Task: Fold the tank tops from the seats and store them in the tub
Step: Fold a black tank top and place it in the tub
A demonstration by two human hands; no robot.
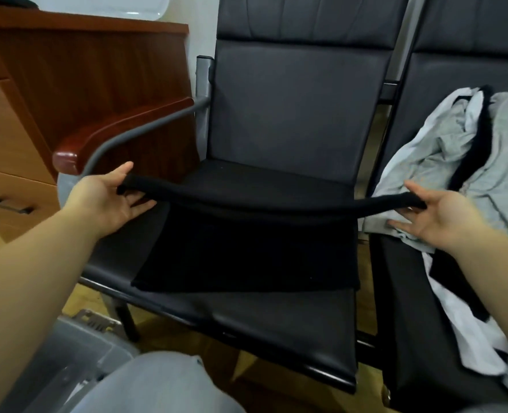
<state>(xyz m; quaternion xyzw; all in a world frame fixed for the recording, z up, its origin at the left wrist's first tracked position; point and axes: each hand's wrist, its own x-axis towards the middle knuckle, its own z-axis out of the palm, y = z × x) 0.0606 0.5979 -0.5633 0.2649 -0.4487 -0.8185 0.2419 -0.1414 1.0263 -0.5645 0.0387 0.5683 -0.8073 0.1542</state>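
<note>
A black tank top (246,251) lies across the dark seat (276,332) in front of me, its far edge lifted off the cushion. My left hand (109,201), palm up, pinches the left end of that raised edge between thumb and fingers. My right hand (437,216), also palm up, pinches the right end. The stretched edge sags between them. A heap of grey, white and black tank tops (470,150) lies on the seat to the right. A clear plastic tub (77,353) stands on the floor at lower left, partly hidden by my left arm.
A wooden armrest (121,129) on a grey metal tube borders the seat on the left. Behind it stands a wooden desk with drawers (14,114). My knee in light trousers (157,386) fills the bottom centre. Wooden floor shows under the seats.
</note>
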